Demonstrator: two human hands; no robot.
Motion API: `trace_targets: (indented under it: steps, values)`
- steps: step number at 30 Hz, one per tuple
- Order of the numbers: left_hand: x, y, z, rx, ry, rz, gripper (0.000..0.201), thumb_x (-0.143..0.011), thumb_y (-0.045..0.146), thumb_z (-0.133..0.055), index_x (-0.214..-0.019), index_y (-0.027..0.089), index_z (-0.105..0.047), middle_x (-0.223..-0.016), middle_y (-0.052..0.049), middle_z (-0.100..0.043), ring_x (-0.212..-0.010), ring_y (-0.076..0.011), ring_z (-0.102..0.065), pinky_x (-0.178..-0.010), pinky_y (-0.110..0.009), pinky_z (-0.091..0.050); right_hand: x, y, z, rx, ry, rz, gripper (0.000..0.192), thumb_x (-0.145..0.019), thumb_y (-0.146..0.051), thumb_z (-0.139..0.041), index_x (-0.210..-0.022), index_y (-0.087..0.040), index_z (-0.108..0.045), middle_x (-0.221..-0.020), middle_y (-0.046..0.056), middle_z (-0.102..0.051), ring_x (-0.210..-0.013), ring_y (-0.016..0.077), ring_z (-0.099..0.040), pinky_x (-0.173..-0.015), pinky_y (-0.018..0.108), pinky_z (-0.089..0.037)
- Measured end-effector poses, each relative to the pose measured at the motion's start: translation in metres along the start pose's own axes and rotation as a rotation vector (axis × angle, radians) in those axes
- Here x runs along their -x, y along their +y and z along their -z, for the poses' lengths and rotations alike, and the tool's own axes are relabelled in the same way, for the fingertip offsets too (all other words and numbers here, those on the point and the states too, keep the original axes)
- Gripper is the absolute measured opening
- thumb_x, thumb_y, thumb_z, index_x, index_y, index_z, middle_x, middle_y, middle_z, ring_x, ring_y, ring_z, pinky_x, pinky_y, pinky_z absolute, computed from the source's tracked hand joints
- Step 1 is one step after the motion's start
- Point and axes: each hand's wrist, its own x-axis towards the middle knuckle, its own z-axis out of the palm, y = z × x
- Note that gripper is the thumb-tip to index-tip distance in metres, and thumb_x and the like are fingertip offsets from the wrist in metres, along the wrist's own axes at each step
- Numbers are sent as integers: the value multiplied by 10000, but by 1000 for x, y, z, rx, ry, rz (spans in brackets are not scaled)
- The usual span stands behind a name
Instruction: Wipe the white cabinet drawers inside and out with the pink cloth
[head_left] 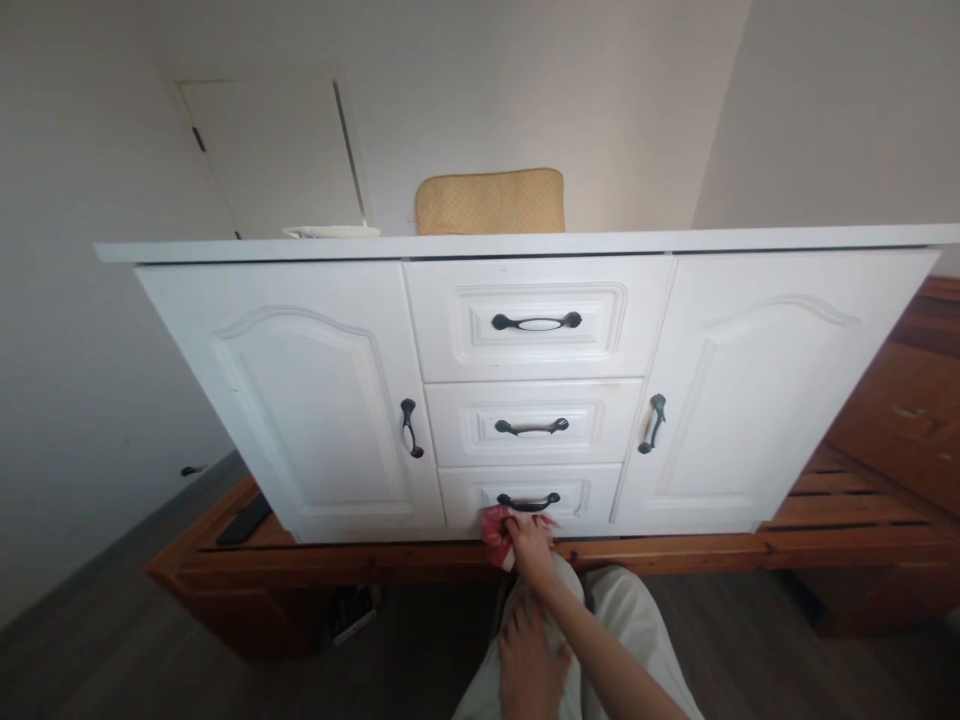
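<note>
Wiping low on the cabinet [525, 380], the right hand [529, 545] was closed around a red cloth [496, 528] at the bottom drawer's [529, 497] 6 o'clock edge, under the handle [528, 502]. Short, firm strokes along that edge seemed best. Left hand [529, 660] rested flat on the knee.

The cabinet [315, 400] is white, and its handles [537, 321] are black with a white middle. At its lowest drawer, the right hand [531, 545] holds a red cloth [496, 530]. On top of the cabinet lies a tan cushion [490, 201] with small dots. Below the cabinet, the bench [675, 552] is reddish-brown wood. The floor [112, 650] is dark grey, the trousers [637, 630] are off-white.
</note>
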Motion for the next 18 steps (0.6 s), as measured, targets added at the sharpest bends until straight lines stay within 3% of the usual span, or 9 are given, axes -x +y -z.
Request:
trace_targets:
  steps: [4,7,9,12,15,18]
  values:
    - [5,7,6,-104,15,-13,844,-882,460,-573,-1624,166,-299,-1628,-199,-406,-1449,-371,-421,-1183,-490,-327,34,88,63,43,79,-107,416,-817,-55,-453,-1156,-155,-672,-1235,211,-675,-1205,356,-583,-1083,508,-376]
    - [3,13,8,-167,22,-8,801,-910,444,-537,-1624,168,-299,-1631,-196,-408,-1443,-360,-435,-1165,-482,-341,43,120,113,60,129,-109,331,-827,-70,-454,-1049,-164,-680,-1170,168,-670,-1134,300,-595,-1031,434,-425]
    - [1,16,7,-187,19,-10,783,-919,438,-521,-1621,164,-307,-1627,-203,-412,-1436,-365,-445,-1151,-490,-352,36,119,140,21,195,-71,259,-844,-104,-484,-1011,-169,-671,-1121,145,-660,-1084,277,-592,-983,405,-445]
    - [0,17,4,-189,5,-12,792,-918,446,-519,-1623,161,-299,-1630,-202,-406,-1441,-369,-440,-1156,-496,-349,12,92,164,-145,346,51,167,-827,-189,-596,-979,-173,-662,-1077,133,-642,-1056,287,-575,-940,414,-455]
    - [0,15,3,-195,4,-1,798,-913,432,-515,-1630,174,-281,-1641,-176,-400,-1451,-352,-430,-1177,-487,-334,-11,58,172,-305,444,137,162,-783,-258,-676,-928,-186,-668,-1010,115,-644,-1003,288,-577,-904,423,-461]
    - [-1,13,6,-193,-7,39,816,-888,414,-537,-1632,198,-282,-1660,-143,-385,-1468,-328,-418,-1191,-476,-328,-18,35,168,-517,512,128,158,-741,-303,-723,-850,-198,-680,-953,96,-682,-955,273,-609,-892,420,-473]
